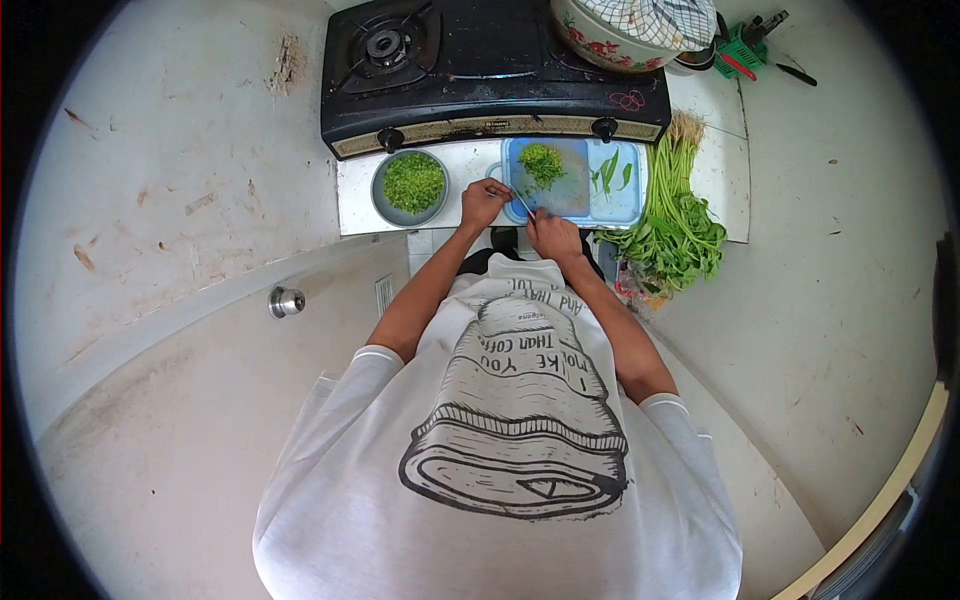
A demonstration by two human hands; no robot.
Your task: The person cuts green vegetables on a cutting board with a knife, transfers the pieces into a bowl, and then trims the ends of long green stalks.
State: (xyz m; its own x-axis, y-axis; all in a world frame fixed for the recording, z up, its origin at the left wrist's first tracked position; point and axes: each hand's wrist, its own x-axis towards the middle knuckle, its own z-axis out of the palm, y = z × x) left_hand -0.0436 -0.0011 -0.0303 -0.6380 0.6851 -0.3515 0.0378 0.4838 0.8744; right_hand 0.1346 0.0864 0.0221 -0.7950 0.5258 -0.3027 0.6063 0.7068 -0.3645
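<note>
My right hand point(555, 237) is closed around the handle of a small knife point(524, 204), its blade slanting up and left over the near left corner of a blue cutting board point(572, 203). Close to the blade's tip is my left hand point(485, 203), fingers drawn together; whatever they pinch is too small to make out. Finely chopped greens point(541, 165) lie heaped on the board. In the board's lighter right section rest a few loose green leaves point(607, 172). Left of my left hand stands a grey bowl point(376, 190) full of chopped greens point(413, 182).
A black two-burner stove point(480, 95) runs behind the board. On it sits a floral pot point(610, 48) topped with a checked cloth point(665, 20). Long-stemmed leafy greens point(680, 215) hang over the counter's right edge. A green basket point(740, 55) with utensils stands far right.
</note>
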